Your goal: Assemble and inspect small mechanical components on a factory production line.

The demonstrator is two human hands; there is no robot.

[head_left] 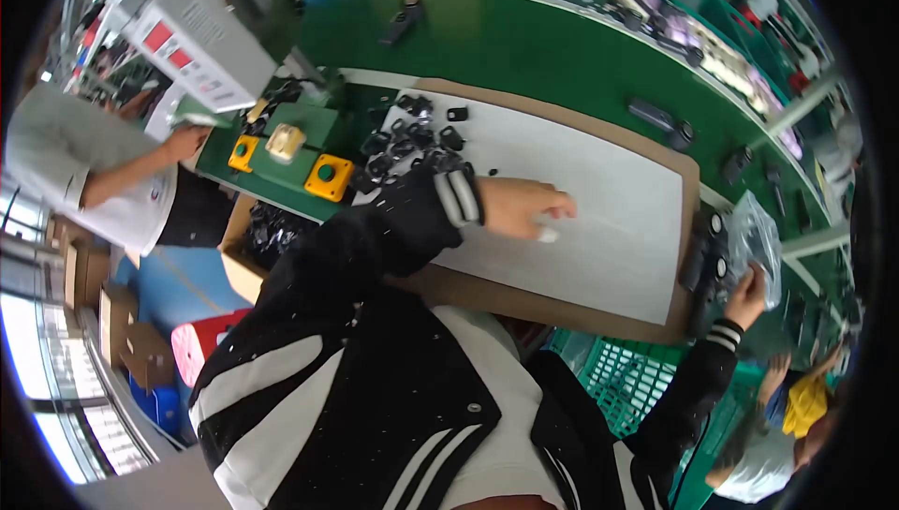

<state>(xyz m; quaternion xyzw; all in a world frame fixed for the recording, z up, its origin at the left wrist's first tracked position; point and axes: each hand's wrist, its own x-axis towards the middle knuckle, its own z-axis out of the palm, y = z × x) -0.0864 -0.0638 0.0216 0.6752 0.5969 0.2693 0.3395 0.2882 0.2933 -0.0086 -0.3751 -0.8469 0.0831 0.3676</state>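
My left hand reaches out over a white mat on a brown board, fingers stretched flat and apart, with a small white cover on one fingertip; nothing shows in its grip. My right hand is at the board's right edge, closed on the lower end of a clear plastic bag. Long black parts lie in a row just left of that bag. A heap of small black plastic parts sits on the mat's far left corner, behind my left wrist.
A green fixture with two yellow buttons and a grey machine with red displays stand at left. Another person in a grey shirt works there. A green conveyor carries parts behind. A box of black parts and a green crate sit below.
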